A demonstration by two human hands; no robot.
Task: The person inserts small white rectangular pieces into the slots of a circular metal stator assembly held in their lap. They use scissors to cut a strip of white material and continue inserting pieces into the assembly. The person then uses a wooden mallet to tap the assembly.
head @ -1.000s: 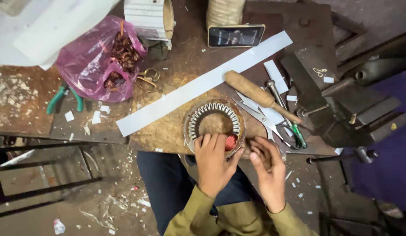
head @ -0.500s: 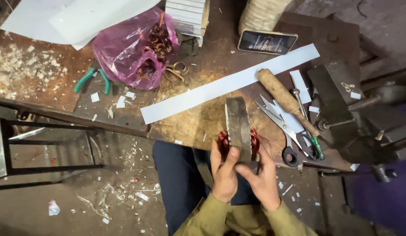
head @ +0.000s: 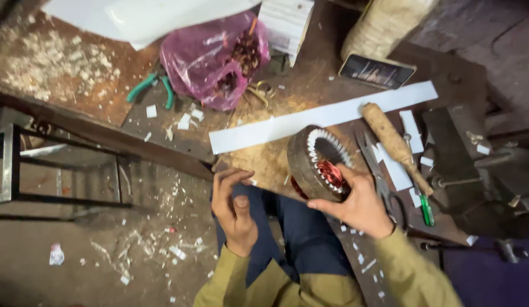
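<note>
A round motor stator, a dark metal ring with white slot liners around its bore and red-brown copper winding showing inside, is tilted on its edge at the near rim of the wooden workbench. It is gripped by the right hand, whose fingers are closed over the ring's near lower edge, with the thumb set across the open face beside the copper winding. The left hand is held apart from the stator, over the lap; it is loosely curled with the palm turned up and nothing is seen in it.

Just beyond the stator, 1 long white paper strip is laid slantwise across the bench. To the right of the stator, a pair of scissors, a wooden mallet and a green-handled screwdriver are lined up close together, with a dark bench vise at the far right. Further back, a dark phone is propped against a pale woven bundle. At the back left, a pink plastic bag holding copper scrap is seen, with green-handled pliers just beside it. Small white paper offcuts are scattered on the bench and on the floor below.
</note>
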